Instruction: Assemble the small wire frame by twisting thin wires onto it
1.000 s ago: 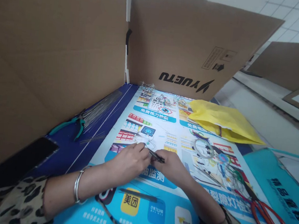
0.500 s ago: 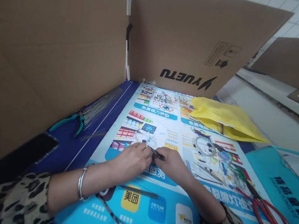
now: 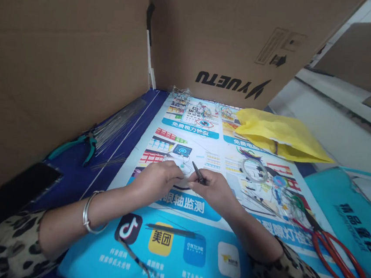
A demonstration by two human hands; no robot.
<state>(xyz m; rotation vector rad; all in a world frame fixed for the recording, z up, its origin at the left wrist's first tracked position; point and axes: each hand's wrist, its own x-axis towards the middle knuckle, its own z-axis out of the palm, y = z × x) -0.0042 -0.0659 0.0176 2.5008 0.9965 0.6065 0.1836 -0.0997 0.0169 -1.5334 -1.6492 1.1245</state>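
Over the poster [image 3: 212, 161], right hand [image 3: 216, 193] tilts its tool [image 3: 198, 173] up (was flatter).

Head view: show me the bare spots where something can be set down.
Free: the poster strip between the forearms, nearer than the dark rod; the blue cloth between the phone and the poster's left edge. Crowded: right of the right hand, with wire coil and red scissors; pliers and wire bundle far left.

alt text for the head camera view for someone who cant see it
The right hand grips a thin dark tool beside the left hand, which pinches something too small to make out, over a blue poster. Green pliers lie left, red scissors and a yellow bag right, cardboard walls behind.
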